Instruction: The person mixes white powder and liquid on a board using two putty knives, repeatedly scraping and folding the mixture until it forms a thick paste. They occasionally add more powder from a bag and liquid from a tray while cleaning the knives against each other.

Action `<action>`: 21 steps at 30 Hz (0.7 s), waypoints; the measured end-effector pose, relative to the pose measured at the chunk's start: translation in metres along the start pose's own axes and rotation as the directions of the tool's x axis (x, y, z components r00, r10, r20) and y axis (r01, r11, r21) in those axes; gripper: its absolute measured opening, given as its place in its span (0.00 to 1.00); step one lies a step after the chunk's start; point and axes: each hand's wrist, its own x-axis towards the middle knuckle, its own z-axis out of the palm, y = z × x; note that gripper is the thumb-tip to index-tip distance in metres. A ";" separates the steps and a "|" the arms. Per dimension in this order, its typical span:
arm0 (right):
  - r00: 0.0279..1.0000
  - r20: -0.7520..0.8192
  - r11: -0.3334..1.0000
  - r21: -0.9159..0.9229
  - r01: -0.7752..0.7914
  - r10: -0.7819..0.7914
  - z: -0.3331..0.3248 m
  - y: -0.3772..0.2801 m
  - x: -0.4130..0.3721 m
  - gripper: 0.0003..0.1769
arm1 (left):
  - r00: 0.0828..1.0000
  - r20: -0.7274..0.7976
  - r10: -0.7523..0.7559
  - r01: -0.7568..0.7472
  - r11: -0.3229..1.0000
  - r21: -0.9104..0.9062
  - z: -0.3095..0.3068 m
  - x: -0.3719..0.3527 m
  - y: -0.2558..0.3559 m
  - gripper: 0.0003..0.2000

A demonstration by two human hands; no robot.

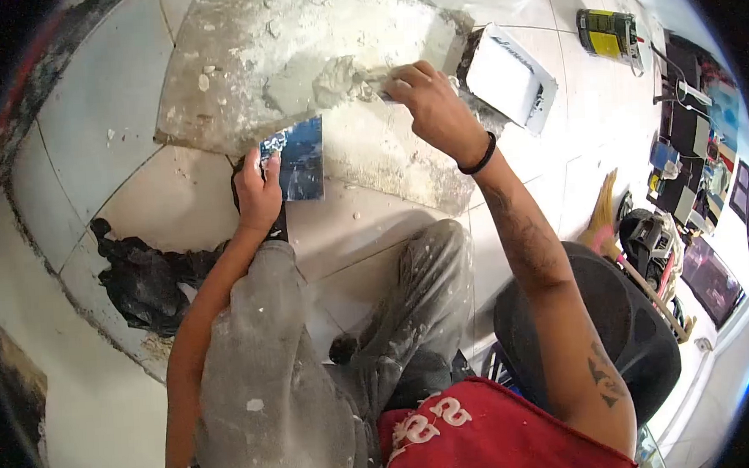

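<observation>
My left hand (260,189) is closed on the edge of a flat blue plate (305,161), held near my knee. White putty is smeared on the plate's upper left corner and by my fingers. Over the board, my right hand (429,108) is closed around what looks like a putty knife (387,95), mostly hidden by the fingers. The knife's end is beside a lump of pale wet putty (335,81). Beneath it lies a flat board (239,80) coated with white plaster and crumbs.
A white rectangular container (510,78) stands right of the board, with a black-and-yellow can (608,33) farther off. Black crumpled plastic (144,276) lies on the left floor. A broom (604,218) and a black round seat (566,326) are to the right.
</observation>
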 end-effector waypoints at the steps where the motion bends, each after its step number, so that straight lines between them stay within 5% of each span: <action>1: 1.000 0.023 0.996 0.086 -0.009 0.007 0.004 0.002 0.008 0.25 | 1.000 -0.004 -0.010 0.010 1.000 0.019 0.000 -0.001 0.000 0.14; 2: 0.999 0.045 0.985 0.171 -0.026 0.019 0.010 0.000 0.012 0.25 | 1.000 0.001 -0.007 0.007 1.000 0.022 0.001 -0.001 0.001 0.14; 6: 0.999 0.041 0.999 -0.049 0.012 -0.011 0.052 -0.005 -0.017 0.16 | 0.996 0.082 -0.033 0.018 0.985 0.173 -0.001 0.003 -0.001 0.15; 8: 0.995 0.073 0.994 0.074 -0.077 0.071 0.027 0.003 -0.008 0.14 | 0.997 0.021 0.069 -0.071 0.985 0.158 0.003 0.003 -0.003 0.15; 9: 0.998 0.001 0.995 0.079 -0.060 0.060 0.013 0.001 0.000 0.15 | 0.998 0.070 -0.006 -0.003 0.992 0.130 -0.001 0.004 0.004 0.15; 11: 0.990 -0.142 0.987 0.161 0.013 0.010 0.015 0.006 0.016 0.18 | 0.994 0.021 0.103 -0.105 0.977 0.187 0.000 -0.001 0.003 0.15; 12: 0.994 -0.055 0.971 0.228 -0.076 0.091 0.030 0.003 0.017 0.16 | 0.985 -0.011 0.175 -0.169 0.963 0.212 0.005 0.005 0.003 0.15; 14: 0.997 0.015 0.997 0.006 -0.075 0.074 0.052 -0.006 0.004 0.13 | 0.990 0.035 0.138 -0.142 0.969 0.201 0.002 0.006 0.007 0.15; 16: 0.977 0.163 0.989 0.028 -0.143 0.137 0.036 0.000 0.005 0.11 | 0.985 -0.007 0.170 -0.164 0.960 0.228 0.004 0.007 0.009 0.14; 21: 0.983 -0.129 0.991 0.047 -0.125 0.130 0.043 0.004 0.020 0.10 | 0.992 0.101 0.070 -0.092 0.968 0.233 0.001 0.008 0.014 0.14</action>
